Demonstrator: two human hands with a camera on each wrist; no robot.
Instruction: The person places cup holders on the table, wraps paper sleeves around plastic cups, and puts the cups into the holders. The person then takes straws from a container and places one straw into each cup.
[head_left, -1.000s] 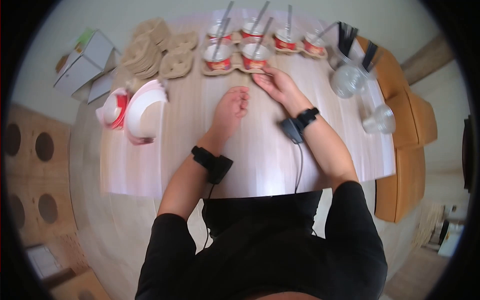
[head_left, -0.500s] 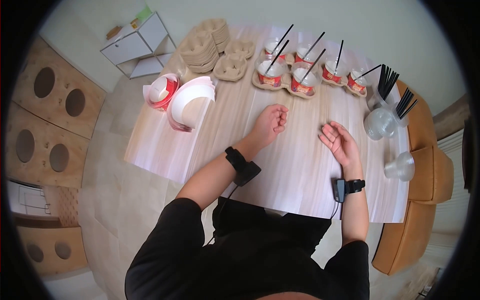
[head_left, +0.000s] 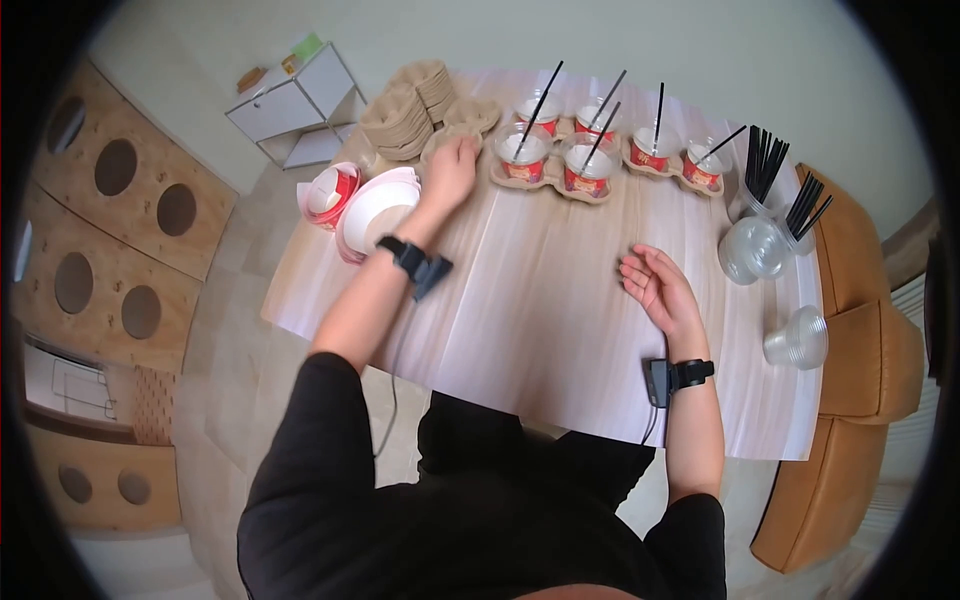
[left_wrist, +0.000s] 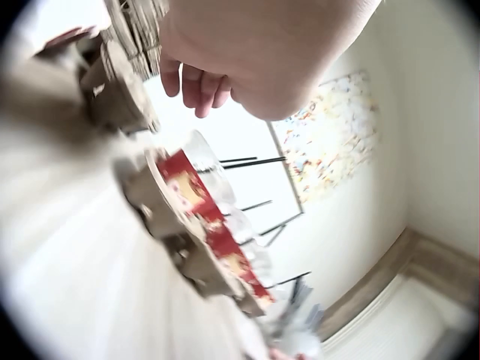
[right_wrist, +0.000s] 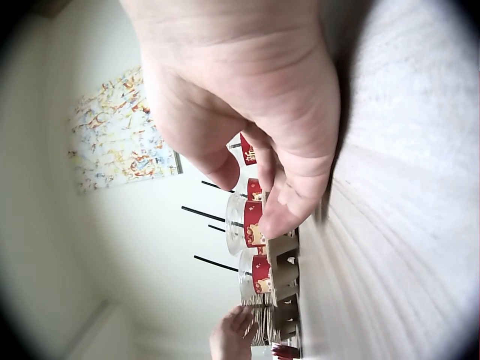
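My left hand (head_left: 448, 180) is over the near edge of a loose brown cup tray (head_left: 438, 146), its fingers bent downward; in the left wrist view that hand (left_wrist: 247, 56) appears above the tray (left_wrist: 120, 94), with a gap between. On the table's right half my right hand (head_left: 662, 295) lies with loosely curled fingers and nothing in them. Beyond the hands, a tray (head_left: 545, 184) bears clear cups with red bands and black straws, including a front cup (head_left: 586, 170). Another tray (head_left: 672, 172) with two such cups stands to its right.
Stacked brown trays (head_left: 396, 122) stand at the back left. Nearer are red cup sleeves (head_left: 330, 196) and a stack of white and pink curved sleeves (head_left: 350, 232). At the right are black straws (head_left: 765, 165), clear domed lids (head_left: 752, 250) and stacked clear cups (head_left: 797, 338).
My left hand has moved left and away from me, from mid-table to the loose tray. My right hand has come back from the filled tray's edge to the table.
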